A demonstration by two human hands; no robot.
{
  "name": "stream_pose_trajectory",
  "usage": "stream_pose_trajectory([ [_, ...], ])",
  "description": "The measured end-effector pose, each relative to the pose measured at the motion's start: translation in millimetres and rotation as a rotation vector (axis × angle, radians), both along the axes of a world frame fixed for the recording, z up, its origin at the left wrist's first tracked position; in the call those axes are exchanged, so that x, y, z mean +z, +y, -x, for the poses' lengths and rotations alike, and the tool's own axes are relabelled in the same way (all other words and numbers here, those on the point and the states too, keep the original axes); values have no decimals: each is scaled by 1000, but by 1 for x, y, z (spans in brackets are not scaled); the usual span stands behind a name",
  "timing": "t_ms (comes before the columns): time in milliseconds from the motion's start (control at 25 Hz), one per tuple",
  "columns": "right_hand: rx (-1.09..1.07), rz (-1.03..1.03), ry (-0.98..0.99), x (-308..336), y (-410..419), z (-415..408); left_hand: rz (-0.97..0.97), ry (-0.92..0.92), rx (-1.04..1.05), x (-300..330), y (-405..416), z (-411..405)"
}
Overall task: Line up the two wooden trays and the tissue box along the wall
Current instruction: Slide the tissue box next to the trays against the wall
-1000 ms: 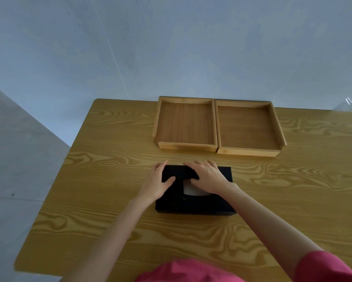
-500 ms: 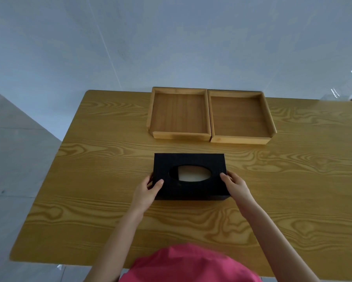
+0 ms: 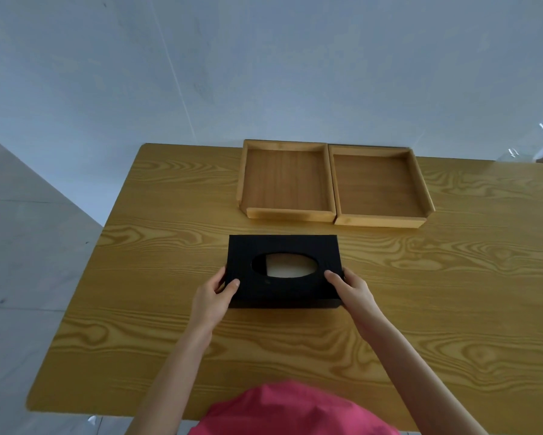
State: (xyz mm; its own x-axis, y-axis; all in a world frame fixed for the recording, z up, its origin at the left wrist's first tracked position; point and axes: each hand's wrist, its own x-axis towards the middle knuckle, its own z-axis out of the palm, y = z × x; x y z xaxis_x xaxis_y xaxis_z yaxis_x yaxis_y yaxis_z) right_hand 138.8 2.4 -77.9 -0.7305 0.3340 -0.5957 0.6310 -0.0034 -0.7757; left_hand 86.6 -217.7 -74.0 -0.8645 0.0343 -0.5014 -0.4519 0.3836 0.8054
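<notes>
Both hands are clamped on the black tissue box (image 3: pixel 283 271), the left hand (image 3: pixel 215 296) at its near-left corner and the right hand (image 3: pixel 353 290) at its near-right corner (thumbs lying on top). It sits mid-table (image 3: pixel 138 277), near but apart from the trays. Against the wall (image 3: pixel 263 73), the left wooden tray (image 3: pixel 287 183) and the right wooden tray (image 3: pixel 378 188) lie touching, side by side.

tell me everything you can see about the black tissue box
The black tissue box is a matte rectangular block lying flat on the wooden table, oval opening facing up with a pale tissue showing inside. It sits nearer the person than the two trays, apart from them. The left hand and right hand grip its short ends.
</notes>
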Motion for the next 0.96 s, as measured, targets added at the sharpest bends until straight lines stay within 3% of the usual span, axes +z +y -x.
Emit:
stream_pose_trajectory([
  [560, 254, 37, 5, 15, -118, 126, -3, 60, 185, 18, -123, 92],
  [960, 279, 35, -49, -1, -148, 189, 42, 51, 169, 5, -148, 169],
])
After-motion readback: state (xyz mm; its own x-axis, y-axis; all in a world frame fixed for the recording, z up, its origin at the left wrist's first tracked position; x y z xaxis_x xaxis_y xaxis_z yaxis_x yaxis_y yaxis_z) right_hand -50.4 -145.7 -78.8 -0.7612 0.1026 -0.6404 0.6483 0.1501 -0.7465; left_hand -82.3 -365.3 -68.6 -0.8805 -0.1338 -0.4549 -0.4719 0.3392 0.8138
